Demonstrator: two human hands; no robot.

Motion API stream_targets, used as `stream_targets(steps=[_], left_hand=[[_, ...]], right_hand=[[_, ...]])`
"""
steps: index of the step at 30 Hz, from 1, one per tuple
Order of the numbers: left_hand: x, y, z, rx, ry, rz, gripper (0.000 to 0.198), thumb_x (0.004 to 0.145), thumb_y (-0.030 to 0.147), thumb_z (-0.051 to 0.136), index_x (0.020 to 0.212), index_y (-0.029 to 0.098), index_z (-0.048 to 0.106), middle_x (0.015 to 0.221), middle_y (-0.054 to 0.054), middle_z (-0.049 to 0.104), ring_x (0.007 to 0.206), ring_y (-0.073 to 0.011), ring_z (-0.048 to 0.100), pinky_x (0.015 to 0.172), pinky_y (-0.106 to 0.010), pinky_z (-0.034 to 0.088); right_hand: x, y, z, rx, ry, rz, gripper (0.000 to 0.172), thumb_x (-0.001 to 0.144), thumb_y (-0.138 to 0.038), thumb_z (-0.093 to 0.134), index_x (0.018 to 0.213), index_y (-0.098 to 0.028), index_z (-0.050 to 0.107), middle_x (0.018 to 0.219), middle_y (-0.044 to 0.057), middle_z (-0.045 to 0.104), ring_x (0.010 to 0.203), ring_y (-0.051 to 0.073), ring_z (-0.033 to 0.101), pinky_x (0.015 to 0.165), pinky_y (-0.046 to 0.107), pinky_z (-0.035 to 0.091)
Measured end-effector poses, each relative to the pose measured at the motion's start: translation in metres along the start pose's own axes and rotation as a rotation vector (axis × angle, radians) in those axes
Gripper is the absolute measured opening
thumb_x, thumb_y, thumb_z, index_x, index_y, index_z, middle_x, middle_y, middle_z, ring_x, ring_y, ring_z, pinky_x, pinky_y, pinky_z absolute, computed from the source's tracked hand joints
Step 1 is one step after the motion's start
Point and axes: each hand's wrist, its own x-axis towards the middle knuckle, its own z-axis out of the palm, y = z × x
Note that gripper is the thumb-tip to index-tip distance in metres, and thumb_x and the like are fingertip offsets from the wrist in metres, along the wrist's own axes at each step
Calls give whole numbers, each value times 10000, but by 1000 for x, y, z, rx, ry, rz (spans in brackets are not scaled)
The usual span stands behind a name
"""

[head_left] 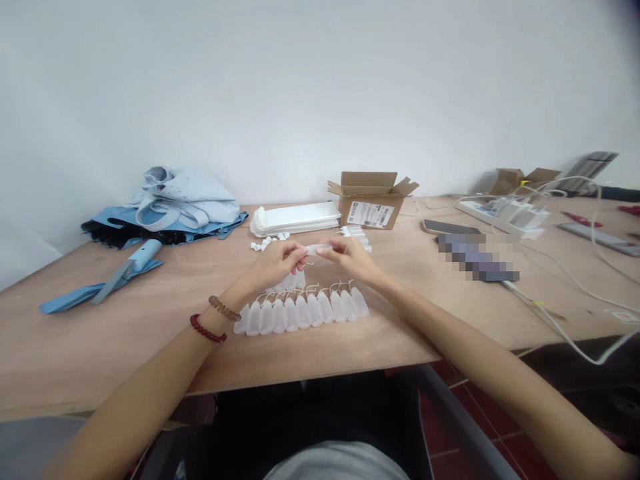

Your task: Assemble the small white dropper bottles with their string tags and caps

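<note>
A small translucent white tube [316, 249] is held lengthwise above the table between my two hands. My left hand [280, 262] pinches its left end with thumb and fingers, and my right hand [350, 259] grips its right end. Below them, several frosted white tube-shaped pieces [301, 312] with thin pale cords lie side by side in a row. A few more such pieces [290, 281] lie behind that row, partly covered by my left hand. Small white caps [269, 241] sit just beyond my left hand. Beyond my right hand lie several white tubes [354, 232].
An open cardboard box [373, 203] and a stack of white sleeves [295, 219] stand at the back. To the left are a folded blue umbrella [135, 263] and a pale cloth bag [190, 200]. Phones [450, 227], a power strip [505, 215] and cables occupy the right.
</note>
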Motion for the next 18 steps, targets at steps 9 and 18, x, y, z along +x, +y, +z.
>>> stream_targets(steps=[9,18], left_hand=[[-2,2,1,408,74,259,259,898,286,423,726,158,569,667,-25,582,617,-142,501,603,-255,346],[-1,-4,3,352,73,242,183,852,295,500,835,150,611,752,-36,617,674,-150,526,652,-258,390]], right_hand=[[2,-1,0,519,-170,315,448,783,-541,598,582,-163,468,496,-79,228,458,56,142,453,247,75],[2,2,0,313,-184,307,515,851,-599,447,585,-163,509,452,-67,281,416,70,215,426,232,183]])
